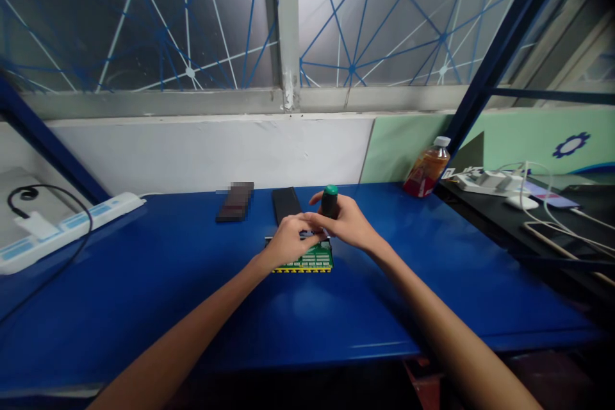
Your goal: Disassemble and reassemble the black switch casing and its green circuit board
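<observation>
My right hand [350,224] is closed round a screwdriver [330,200] with a green-topped, dark handle, held upright. Its shaft and tip are hidden behind my fingers. Below lies a green circuit board [314,261] with rows of pale components and a yellow toothed strip along its near edge. My left hand [289,240] rests over the board's left and far part. Its fingers are bent together and meet those of my right hand beneath the handle; what they pinch is hidden.
Behind the board lie a flat black case [285,203] and a dark, partly pixelated slab [234,205]. On the blue table [192,314] a white power strip [103,213] sits at left. A drink bottle [427,166] stands back right, beside a black surface with cables [552,224].
</observation>
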